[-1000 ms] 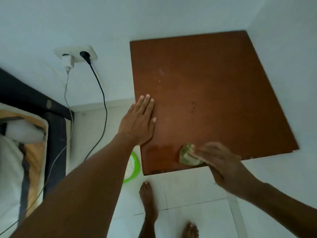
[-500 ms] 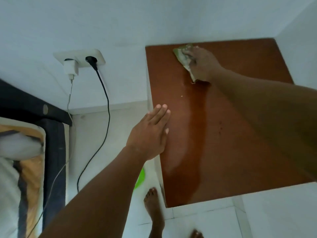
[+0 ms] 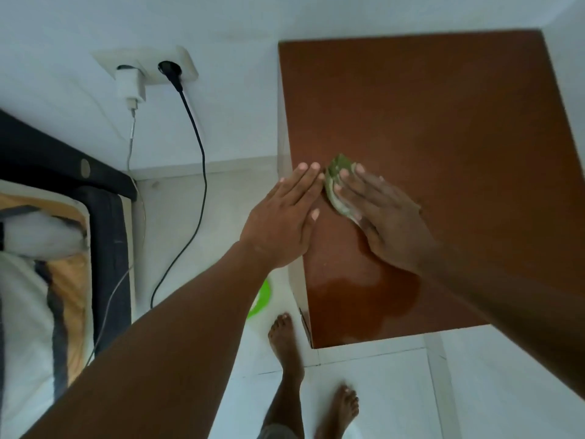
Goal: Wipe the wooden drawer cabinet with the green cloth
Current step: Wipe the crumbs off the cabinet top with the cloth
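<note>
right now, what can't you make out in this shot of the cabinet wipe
- Head view: most of the green cloth lies under the right hand, so its size and fold are hidden.
- The cabinet shows mainly its top; drawer fronts are out of view from above.
- The green-rimmed round thing on the floor is mostly behind the left forearm; unidentifiable.
- The bed is cut by the left edge.

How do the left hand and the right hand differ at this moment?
The left hand rests bare on the left edge of the wooden drawer cabinet; the right hand presses the green cloth onto its top. The left hand's fingers point toward the right, the right hand's toward the left. Both lie flat, fingers straight.
</note>
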Demonstrator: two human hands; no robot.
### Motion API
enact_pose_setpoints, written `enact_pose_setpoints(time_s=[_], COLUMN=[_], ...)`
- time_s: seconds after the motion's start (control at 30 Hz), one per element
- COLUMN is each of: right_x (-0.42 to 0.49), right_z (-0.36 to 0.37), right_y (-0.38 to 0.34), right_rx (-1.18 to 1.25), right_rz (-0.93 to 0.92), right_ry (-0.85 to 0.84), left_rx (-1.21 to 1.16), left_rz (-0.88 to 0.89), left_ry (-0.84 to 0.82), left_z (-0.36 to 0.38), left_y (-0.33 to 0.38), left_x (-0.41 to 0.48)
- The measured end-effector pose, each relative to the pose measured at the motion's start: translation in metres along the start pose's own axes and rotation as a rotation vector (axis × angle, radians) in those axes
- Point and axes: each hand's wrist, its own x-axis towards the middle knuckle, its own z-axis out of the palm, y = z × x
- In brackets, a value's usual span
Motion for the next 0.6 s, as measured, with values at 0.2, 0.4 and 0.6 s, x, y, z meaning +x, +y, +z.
enact_pose_setpoints(time_s=[0.2, 0.4, 0.6], right_x=[-0.138, -0.182, -0.073], right_z=[0.018, -0.012, -0.084], right_y=[-0.061, -0.078, -0.024], right_rx=[0.202, 0.311, 0.278], right_rz=[-0.144, -0.172, 0.234], right_ry=[-0.093, -0.16, 0.16], left_rx=[0.036, 0.108, 0.074], left_rz=[-0.029, -0.111, -0.14], left_ry=[-0.035, -0.176, -0.222], left_z=[0.0, -0.02, -0.026], left_y=[0.003, 0.019, 0.02], left_x=[0.001, 0.01, 0.016])
